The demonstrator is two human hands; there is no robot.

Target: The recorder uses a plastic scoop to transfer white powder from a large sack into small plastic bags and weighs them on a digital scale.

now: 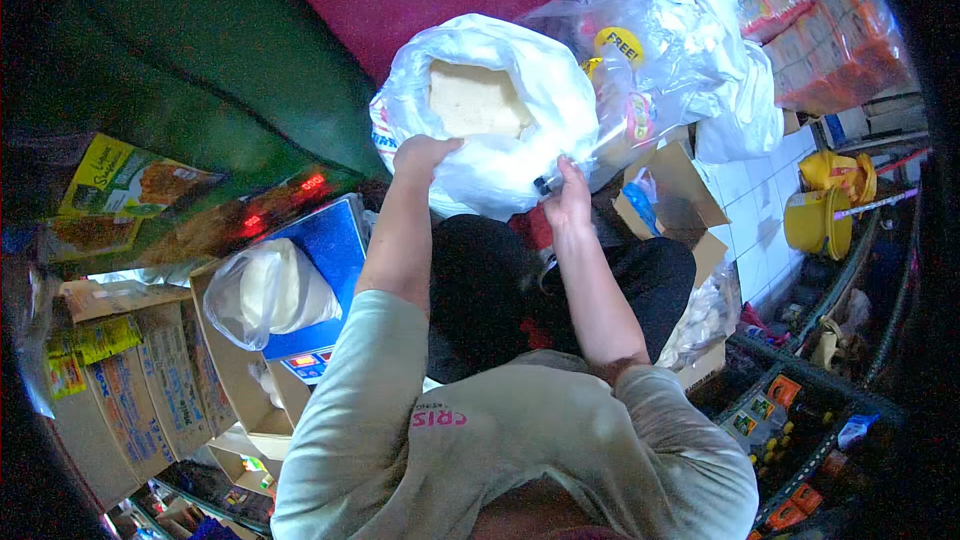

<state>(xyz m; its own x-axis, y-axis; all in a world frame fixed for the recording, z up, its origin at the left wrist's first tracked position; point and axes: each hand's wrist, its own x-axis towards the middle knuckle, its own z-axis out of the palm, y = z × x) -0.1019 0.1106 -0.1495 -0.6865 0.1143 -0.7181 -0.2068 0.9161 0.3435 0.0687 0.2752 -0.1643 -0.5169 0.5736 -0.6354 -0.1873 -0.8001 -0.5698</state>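
Just beyond the seated person's knees, the open white sack (490, 180) stands at an uncertain support, the left hand (427, 155) gripping its near left rim, while the right hand (568, 202) touches the near right side, its finger closure too hidden to tell. Even tension from both hands should best hold the mouth wide and the pale powder (478, 100) level, clear of the blue scale's (335, 230) far corner.

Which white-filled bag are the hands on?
The large open sack, left hand and right hand at its near side; the smaller bag sits on the blue scale.
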